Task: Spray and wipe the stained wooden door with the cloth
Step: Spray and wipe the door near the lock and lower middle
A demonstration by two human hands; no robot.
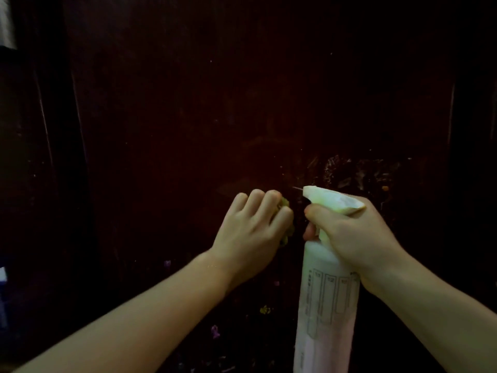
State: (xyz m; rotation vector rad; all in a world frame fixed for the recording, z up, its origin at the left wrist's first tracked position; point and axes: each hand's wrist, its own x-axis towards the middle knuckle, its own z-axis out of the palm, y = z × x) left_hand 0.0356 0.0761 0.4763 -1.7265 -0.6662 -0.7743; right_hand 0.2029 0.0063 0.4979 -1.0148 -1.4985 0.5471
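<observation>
The dark brown wooden door [242, 103] fills the head view. Whitish smears and an orange spot mark it right of centre, and small coloured flecks dot its lower part. My left hand [250, 227] grips a bunched yellow-green cloth [286, 211] and holds it against the door; only the cloth's edge shows past my fingers. My right hand [357, 235] grips the neck of a white spray bottle [328, 305], a finger curled over the trigger. The nozzle points left and slightly up at the door, just right of the cloth.
A vertical door edge or frame [45, 130] runs down the left side, another on the far right [451, 117]. A pale patch [6, 20] shows at the top left corner. The scene is very dim.
</observation>
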